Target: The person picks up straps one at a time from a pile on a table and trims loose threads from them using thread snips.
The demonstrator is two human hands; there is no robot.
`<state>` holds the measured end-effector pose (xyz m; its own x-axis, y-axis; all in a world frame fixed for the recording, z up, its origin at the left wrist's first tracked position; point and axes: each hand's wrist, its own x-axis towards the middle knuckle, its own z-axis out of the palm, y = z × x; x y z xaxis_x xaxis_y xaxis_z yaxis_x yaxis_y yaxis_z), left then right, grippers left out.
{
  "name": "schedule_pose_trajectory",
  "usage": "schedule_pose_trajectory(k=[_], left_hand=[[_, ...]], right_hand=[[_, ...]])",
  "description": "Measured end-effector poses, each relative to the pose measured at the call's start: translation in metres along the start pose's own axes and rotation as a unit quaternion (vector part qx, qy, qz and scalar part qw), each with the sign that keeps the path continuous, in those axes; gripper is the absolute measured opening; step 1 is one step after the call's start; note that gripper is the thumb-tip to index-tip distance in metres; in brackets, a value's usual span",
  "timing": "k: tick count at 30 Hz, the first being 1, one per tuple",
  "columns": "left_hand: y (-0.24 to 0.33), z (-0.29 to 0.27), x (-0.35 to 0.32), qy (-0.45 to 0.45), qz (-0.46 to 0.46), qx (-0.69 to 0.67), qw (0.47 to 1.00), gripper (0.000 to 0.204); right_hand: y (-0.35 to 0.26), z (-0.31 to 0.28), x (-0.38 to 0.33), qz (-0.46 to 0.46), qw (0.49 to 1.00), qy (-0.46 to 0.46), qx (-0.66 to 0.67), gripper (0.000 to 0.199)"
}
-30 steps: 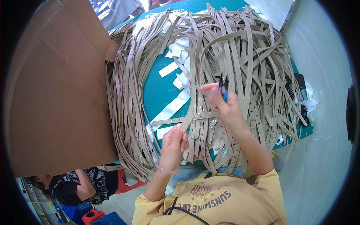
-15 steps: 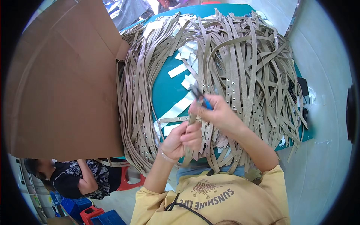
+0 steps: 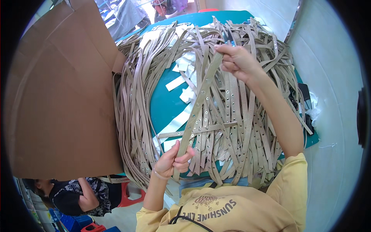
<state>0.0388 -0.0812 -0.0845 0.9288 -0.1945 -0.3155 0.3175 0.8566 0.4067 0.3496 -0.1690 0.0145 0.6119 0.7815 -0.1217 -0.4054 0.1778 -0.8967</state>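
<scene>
above a teal table (image 3: 166, 104) heaped with tan straps, the left hand (image 3: 174, 159) and right hand (image 3: 236, 61) gripped one punched strap (image 3: 201, 98) taut.

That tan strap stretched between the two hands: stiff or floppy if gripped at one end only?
Likely floppy: the strap runs straight only while the left hand and right hand hold both ends. Loose straps drape over the table edge. Thin, so probably light.
</scene>
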Motion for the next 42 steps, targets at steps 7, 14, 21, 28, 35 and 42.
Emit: schedule_pose_trajectory(k=[7,14,21,28,35,42], left_hand=[[-0.002,-0.023,-0.009,-0.029,0.005,0.036,0.999,0.053],[0.038,0.001,0.048,0.038,0.020,0.156,0.987,0.029],[0.099,-0.001,0.112,-0.040,0.074,0.094,0.992,0.028],[0.083,0.001,0.117,0.001,0.044,0.114,0.993,0.031],[0.042,-0.009,0.068,0.010,-0.011,0.048,0.999,0.042],[0.027,0.013,0.063,0.072,0.100,0.118,0.985,0.036]], right_hand=[[-0.006,0.012,0.025,0.059,0.997,-0.030,0.026,0.012],[-0.089,-0.079,0.087,-0.394,0.737,0.355,-0.420,0.038],[0.112,0.025,0.005,0.065,0.987,0.001,-0.146,0.060],[0.102,-0.004,0.046,0.084,0.984,-0.078,-0.139,0.019],[0.029,-0.052,0.105,-0.066,0.996,0.034,-0.041,0.016],[0.023,-0.046,0.069,-0.025,0.996,0.050,-0.073,0.017]])
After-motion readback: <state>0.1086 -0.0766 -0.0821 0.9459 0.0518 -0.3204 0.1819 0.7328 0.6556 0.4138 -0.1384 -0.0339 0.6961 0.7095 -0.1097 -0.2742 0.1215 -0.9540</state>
